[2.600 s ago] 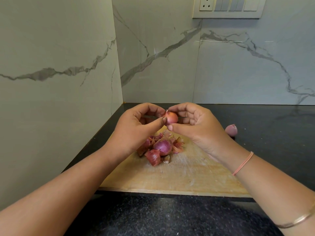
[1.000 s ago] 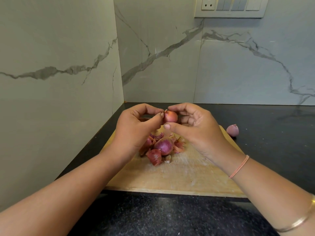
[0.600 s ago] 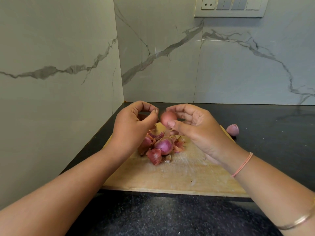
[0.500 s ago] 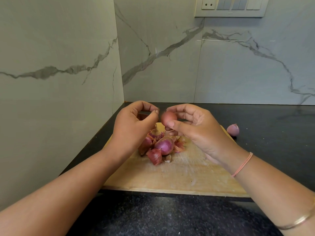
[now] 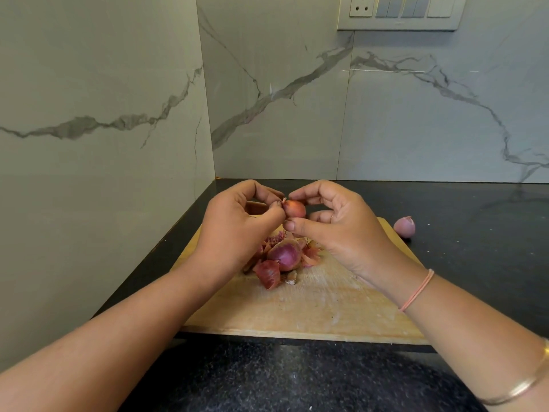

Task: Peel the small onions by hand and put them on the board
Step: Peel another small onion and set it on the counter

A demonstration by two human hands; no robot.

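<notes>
Fingertips of our left hand [image 5: 237, 230] pinch the tip of the small onion [image 5: 294, 209], which our right hand [image 5: 341, 233] grips between thumb and forefinger. Below the grip, a peeled onion [image 5: 283, 254] lies among skins [image 5: 269, 274] on the board [image 5: 315, 310].

Both forearms are bare. Just behind the right hand [image 5: 341, 230] sits a thin salmon-pink thread band [image 5: 417, 289] — and nearer, on the same arm, a slim gold bangle [image 5: 523, 388].
</notes>
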